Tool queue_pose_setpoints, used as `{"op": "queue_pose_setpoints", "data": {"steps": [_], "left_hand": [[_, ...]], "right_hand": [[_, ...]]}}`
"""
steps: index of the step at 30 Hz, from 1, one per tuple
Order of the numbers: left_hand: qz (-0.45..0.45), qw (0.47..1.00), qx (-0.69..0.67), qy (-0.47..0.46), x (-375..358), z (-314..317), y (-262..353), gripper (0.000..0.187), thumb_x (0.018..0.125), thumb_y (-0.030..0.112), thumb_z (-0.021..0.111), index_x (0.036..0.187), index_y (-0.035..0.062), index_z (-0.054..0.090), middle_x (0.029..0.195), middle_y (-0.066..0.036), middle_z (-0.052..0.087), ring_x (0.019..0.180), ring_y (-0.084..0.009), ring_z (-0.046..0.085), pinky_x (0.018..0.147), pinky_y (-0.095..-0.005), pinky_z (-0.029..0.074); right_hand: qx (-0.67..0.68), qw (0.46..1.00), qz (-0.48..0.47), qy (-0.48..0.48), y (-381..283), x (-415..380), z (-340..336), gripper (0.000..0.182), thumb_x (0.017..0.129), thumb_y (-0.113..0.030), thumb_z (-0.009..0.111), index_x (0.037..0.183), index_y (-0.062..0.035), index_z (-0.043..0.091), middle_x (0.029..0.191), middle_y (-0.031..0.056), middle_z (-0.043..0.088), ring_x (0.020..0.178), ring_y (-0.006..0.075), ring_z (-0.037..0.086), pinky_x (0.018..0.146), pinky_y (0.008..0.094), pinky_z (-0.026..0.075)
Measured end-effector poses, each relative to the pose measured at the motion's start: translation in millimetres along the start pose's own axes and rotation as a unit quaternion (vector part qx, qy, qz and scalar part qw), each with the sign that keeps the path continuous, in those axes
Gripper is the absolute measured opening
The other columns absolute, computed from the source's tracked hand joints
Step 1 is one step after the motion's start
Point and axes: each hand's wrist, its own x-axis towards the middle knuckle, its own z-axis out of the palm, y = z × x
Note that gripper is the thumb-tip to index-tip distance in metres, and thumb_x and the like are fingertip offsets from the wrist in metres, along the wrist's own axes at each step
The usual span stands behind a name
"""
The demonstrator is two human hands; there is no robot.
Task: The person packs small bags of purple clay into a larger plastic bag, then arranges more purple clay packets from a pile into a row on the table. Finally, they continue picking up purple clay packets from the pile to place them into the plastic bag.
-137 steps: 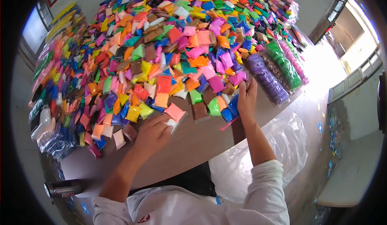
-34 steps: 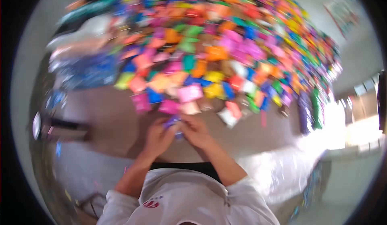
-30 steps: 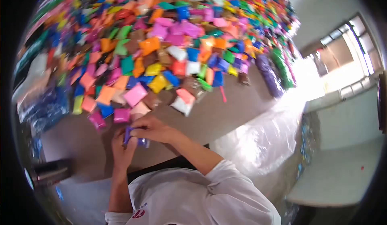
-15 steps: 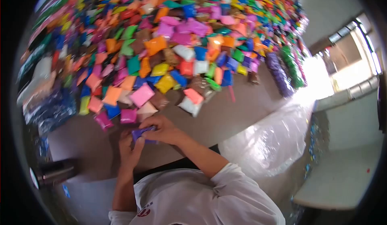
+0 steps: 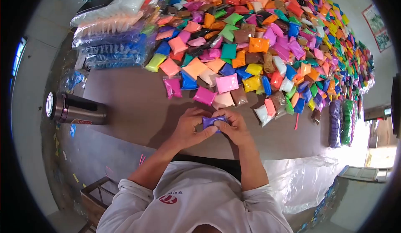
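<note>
Two sets of fingers close on a small purple packet (image 5: 210, 122): the left hand (image 5: 188, 129) grips its left side, while the right hand (image 5: 234, 128) pinches its right side, thumb on top. Both hands are by the middle of the near edge of the table (image 5: 133, 99). Just beyond them are a magenta packet (image 5: 204, 95), a peach packet (image 5: 224, 101) and a brown packet (image 5: 239, 95); a white packet (image 5: 263, 114) is farther right. Behind these, a large multicoloured pile (image 5: 284, 36) spreads toward the far edge. A metal flask (image 5: 83, 109) is at the near left corner, with bagged rows (image 5: 112, 28) beyond it along the left edge. Purple (image 5: 335, 124) and green rolls (image 5: 347, 122) are by the right edge.
</note>
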Motion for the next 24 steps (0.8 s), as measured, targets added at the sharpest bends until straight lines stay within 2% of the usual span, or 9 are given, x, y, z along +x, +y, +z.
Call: {"op": "queue_pose_setpoints", "data": {"steps": [3,6,9,12,18,21,24], "left_hand": [[-0.042,0.999,-0.02,0.028,-3,5,-8,0.03,0.089,0.033,0.07,0.096,0.0038,0.069,0.096,-0.014,0.068,0.094,-0.0326,0.063,0.088,-0.0412,0.046],[-0.072,0.994,-0.073,0.033,-1,3,-5,0.032,0.09,0.034,0.07,0.097,0.0035,0.069,0.097,-0.014,0.068,0.095,-0.0328,0.064,0.088,-0.0415,0.046],[-0.063,0.996,-0.053,0.036,-3,5,-9,0.033,0.09,0.036,0.069,0.097,0.0035,0.069,0.097,-0.014,0.068,0.094,-0.0326,0.063,0.087,-0.041,0.046],[-0.041,0.999,-0.015,-0.016,-2,2,-7,0.032,0.09,0.033,0.07,0.099,0.0021,0.069,0.1,-0.014,0.068,0.097,-0.0306,0.062,0.091,-0.0411,0.044],[-0.035,0.998,-0.044,-0.005,0,-1,-4,0.033,0.089,0.033,0.072,0.098,0.0015,0.068,0.1,-0.012,0.068,0.098,-0.0289,0.062,0.091,-0.0417,0.043],[-0.071,0.996,-0.055,0.018,-1,2,-7,0.033,0.089,0.034,0.071,0.099,0.0036,0.069,0.098,-0.012,0.069,0.096,-0.03,0.063,0.086,-0.0413,0.046],[-0.179,0.972,-0.143,0.06,-1,0,2,0.032,0.089,0.033,0.071,0.099,0.003,0.068,0.096,-0.013,0.068,0.095,-0.0303,0.063,0.086,-0.0406,0.046]], "right_hand": [[0.009,0.998,-0.012,0.063,-5,4,11,0.026,0.094,-0.02,0.071,0.112,-0.002,0.064,0.097,-0.0005,0.064,0.085,0.0062,0.057,0.076,0.022,0.047],[0.056,0.983,0.026,0.171,-8,-2,29,0.028,0.095,-0.023,0.071,0.112,-0.0013,0.064,0.095,0.0004,0.064,0.081,0.0065,0.058,0.073,0.0211,0.047],[0.007,0.975,0.032,0.218,4,-9,35,0.026,0.095,-0.02,0.071,0.111,-0.0005,0.065,0.092,0.0002,0.065,0.08,0.0053,0.057,0.07,0.0204,0.047],[-0.013,0.97,-0.018,0.24,13,-10,34,0.023,0.094,-0.017,0.071,0.109,0.0007,0.067,0.089,-0.0004,0.065,0.08,0.0042,0.055,0.068,0.0204,0.047],[-0.051,0.989,-0.001,0.139,-3,-6,14,0.027,0.092,-0.016,0.073,0.112,0.0014,0.068,0.089,-0.0014,0.065,0.08,0.0049,0.055,0.072,0.0218,0.048],[0.074,0.989,0.069,0.106,-10,-5,9,0.03,0.092,-0.018,0.074,0.115,0.0006,0.067,0.091,-0.0002,0.066,0.08,0.0067,0.058,0.073,0.0225,0.049],[0.132,0.979,-0.02,0.156,-13,1,32,0.031,0.093,-0.017,0.073,0.118,-0.0006,0.067,0.093,0.0007,0.067,0.08,0.0082,0.06,0.072,0.0228,0.05]]}}
